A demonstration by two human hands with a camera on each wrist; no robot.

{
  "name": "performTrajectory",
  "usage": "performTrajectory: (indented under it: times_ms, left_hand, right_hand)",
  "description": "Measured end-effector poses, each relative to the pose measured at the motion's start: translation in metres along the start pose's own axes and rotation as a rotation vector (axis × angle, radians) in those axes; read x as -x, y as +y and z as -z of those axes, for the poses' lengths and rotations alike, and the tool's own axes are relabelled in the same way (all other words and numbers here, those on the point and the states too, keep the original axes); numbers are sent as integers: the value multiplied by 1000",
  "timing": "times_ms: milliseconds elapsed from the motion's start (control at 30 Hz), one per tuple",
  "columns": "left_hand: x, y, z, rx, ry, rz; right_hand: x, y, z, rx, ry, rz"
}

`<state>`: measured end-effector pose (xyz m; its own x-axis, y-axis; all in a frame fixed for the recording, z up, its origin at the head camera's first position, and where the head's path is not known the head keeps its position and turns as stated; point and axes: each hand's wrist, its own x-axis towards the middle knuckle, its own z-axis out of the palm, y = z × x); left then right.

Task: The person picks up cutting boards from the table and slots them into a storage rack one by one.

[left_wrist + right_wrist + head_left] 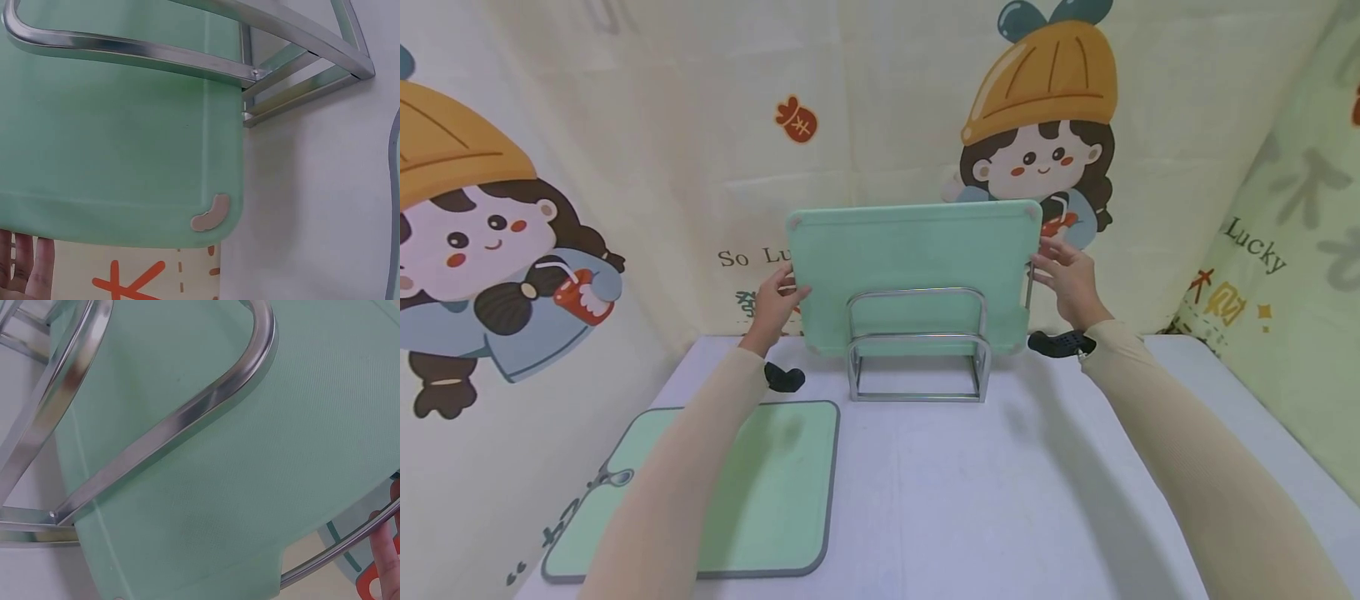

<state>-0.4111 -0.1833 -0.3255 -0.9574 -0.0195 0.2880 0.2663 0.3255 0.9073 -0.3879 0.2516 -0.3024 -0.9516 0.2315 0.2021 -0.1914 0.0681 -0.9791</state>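
Note:
A light green cutting board stands upright on its long side. It is behind the two visible loops of a silver metal rack, and its lower part shows through them. My left hand holds the board's left edge, thumb toward the front; in the left wrist view its fingers reach behind the edge. At the opposite side, my right hand grips the right edge, where a thin metal handle curves along the board. A fingertip lies against that handle in the right wrist view.
A second green board with a grey border lies flat on the white tabletop at the left, partly beneath my left forearm. Close behind the rack hangs a cream cloth with cartoon prints.

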Motion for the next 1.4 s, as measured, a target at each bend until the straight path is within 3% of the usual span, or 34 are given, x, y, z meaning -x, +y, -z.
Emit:
performTrajectory:
  times_ms: [367, 600, 900, 1067, 1267, 1400]
  left_hand:
    - [6, -12, -5, 106, -8, 61]
    - [27, -3, -9, 233, -10, 112]
    - [57, -1, -10, 239, -40, 80]
    - [66, -2, -15, 268, -88, 43]
    - [77, -2, -17, 227, -126, 3]
    - [80, -11, -18, 203, -143, -6]
  right_hand:
    - [6, 10, 3, 2, -71, -12]
    - [19, 14, 4, -45, -108, -2]
    - [40, 20, 3, -10, -135, 41]
    - [50, 24, 2, -1, -140, 71]
    - [61, 31, -4, 27, -167, 86]
    - [67, 39, -7, 52, -191, 84]
